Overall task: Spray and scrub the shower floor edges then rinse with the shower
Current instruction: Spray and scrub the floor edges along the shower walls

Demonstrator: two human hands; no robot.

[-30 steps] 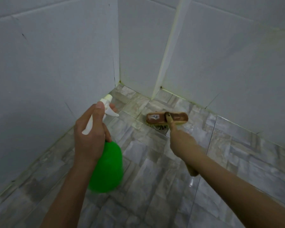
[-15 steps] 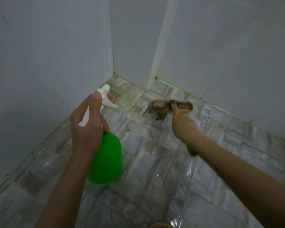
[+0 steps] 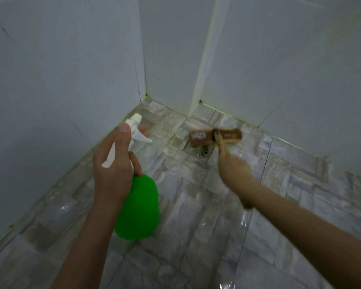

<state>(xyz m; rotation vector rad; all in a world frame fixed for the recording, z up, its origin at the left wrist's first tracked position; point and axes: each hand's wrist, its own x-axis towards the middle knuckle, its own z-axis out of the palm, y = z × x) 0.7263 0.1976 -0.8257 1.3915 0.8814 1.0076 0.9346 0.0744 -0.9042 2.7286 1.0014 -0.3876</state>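
Floor (image 3: pixel 196 236): grey tile with a wet sheen nearest the camera; open tile lies between the two forearms.
Left hand (image 3: pixel 113 172): fingers curled tight round the neck of the spray bottle (image 3: pixel 139 207), with one fingertip past the white trigger. The green body hangs clear above the floor, nozzle toward the left floor edge (image 3: pixel 77 163).
Right hand (image 3: pixel 234 170): fingers closed round the brush handle; blurred.
Brush (image 3: pixel 215 135): brown head lies crosswise at the far rim of the drain (image 3: pixel 200 152). Contact with the tile cannot be told.
Back floor edge (image 3: pixel 227 114): yellow-green grout line just beyond the brush, meeting the left edge in the corner.
White strip (image 3: pixel 204 59): runs vertically down the back wall to that edge.
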